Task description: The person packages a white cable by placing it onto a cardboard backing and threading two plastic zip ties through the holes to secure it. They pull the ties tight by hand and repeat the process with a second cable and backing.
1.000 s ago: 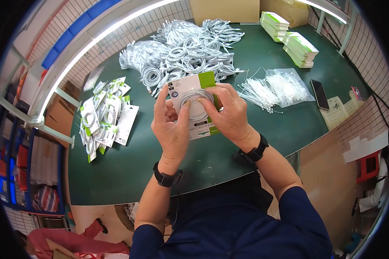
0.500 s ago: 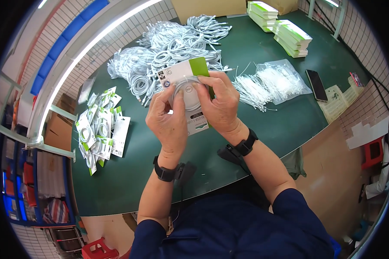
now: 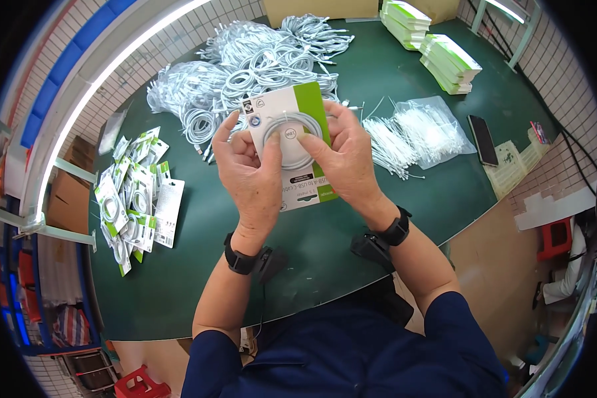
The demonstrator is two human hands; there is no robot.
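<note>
A coiled white cable (image 3: 294, 166) lies flat against a white and green packaging card (image 3: 308, 99), held up over the middle of the table. My left hand (image 3: 251, 169) grips the card's left side, its thumb pressing on the inside of the coil. From the other side my right hand (image 3: 346, 156) holds the card, with that thumb also on the coil and the fingers behind. The backs of the card and the fingertips behind it are hidden. A black strap with a small box sits on each wrist.
Bundled white cables (image 3: 259, 63) heap at the back. Carded cables (image 3: 132, 199) pile at left. White cable ties (image 3: 395, 139) spill from a clear bag (image 3: 438, 129) at right, near a phone (image 3: 483, 140). Stacks of cards (image 3: 449, 63) stand far right on the green table (image 3: 245, 318).
Both hands still hold the card and coil. The right thumb and fingers have shifted outward, so more of the coil and the card's green edge shows. The view has shifted slightly.
</note>
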